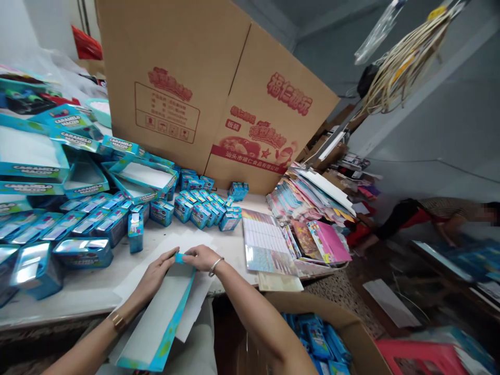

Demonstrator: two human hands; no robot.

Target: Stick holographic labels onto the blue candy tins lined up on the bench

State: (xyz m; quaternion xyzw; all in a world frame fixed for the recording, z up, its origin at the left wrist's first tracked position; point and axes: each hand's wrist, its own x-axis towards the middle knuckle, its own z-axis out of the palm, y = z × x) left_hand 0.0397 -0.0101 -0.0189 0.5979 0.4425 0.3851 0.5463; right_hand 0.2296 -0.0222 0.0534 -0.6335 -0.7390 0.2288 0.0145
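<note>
A flat, unfolded blue-and-white carton (160,317) lies over the near edge of the white table (89,289), reaching toward me. My left hand (154,273) pinches its far end from the left. My right hand (201,258), with a bracelet on the wrist, pinches the same far end from the right. Both hands meet at the small blue tab. Several small blue boxes (203,211) stand on the table behind the hands.
Open blue display trays (140,177) pile up at the left, above rows of shiny blue boxes (82,252). A big cardboard box (211,94) stands at the back. Printed sheets (308,229) lie right. A carton of blue packs (316,338) sits below. Another person (433,216) bends down at far right.
</note>
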